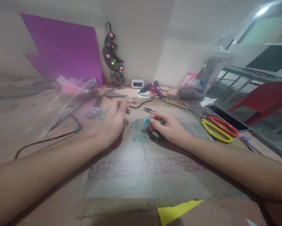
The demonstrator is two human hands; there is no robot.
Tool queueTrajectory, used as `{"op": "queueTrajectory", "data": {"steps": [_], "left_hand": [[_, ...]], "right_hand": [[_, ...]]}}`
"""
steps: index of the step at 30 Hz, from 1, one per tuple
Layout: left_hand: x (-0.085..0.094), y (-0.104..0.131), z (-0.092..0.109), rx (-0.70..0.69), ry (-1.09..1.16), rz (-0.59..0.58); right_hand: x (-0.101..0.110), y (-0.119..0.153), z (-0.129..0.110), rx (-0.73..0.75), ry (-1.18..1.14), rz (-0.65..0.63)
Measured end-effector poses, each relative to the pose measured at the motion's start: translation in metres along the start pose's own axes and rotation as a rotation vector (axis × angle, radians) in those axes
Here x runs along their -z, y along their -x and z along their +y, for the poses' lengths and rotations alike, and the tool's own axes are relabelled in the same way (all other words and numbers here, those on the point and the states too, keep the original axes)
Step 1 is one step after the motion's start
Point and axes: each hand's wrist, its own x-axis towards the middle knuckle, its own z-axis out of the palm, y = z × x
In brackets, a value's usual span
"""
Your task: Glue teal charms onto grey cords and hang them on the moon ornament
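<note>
Our right hand [165, 125] pinches the teal flower [146, 121] over the tabletop [58, 196], toward its far edge; our left [112, 121] is loosely open. We judge it light, delicate, best held at the rim.

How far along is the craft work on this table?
Looks done: the moon against the wall, bearing coloured dots and dangling teal pieces. In hand: a small teal flower, pinched in the fingers of the right hand; too small to tell if finished. The left hand shows nothing held. Probably left: the grey crescent shows no dots, so decorating may remain. The glue gun shows a red light.
</note>
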Motion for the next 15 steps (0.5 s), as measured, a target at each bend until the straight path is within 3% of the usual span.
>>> {"op": "queueTrajectory", "data": {"steps": [3,9,15], "left_hand": [[0.001,-0.001,0.001,0.053,-0.056,0.014],[-0.003,0.004,0.01,-0.061,-0.14,-0.38],[-0.003,0.006,0.012,-0.197,-0.225,-0.39]], "right_hand": [[-0.001,0.0,0.001,-0.01,-0.031,0.0],[0.0,0.001,-0.002,0.054,0.061,-0.009],[0.003,0.002,-0.002,0.097,0.069,-0.046]]}}
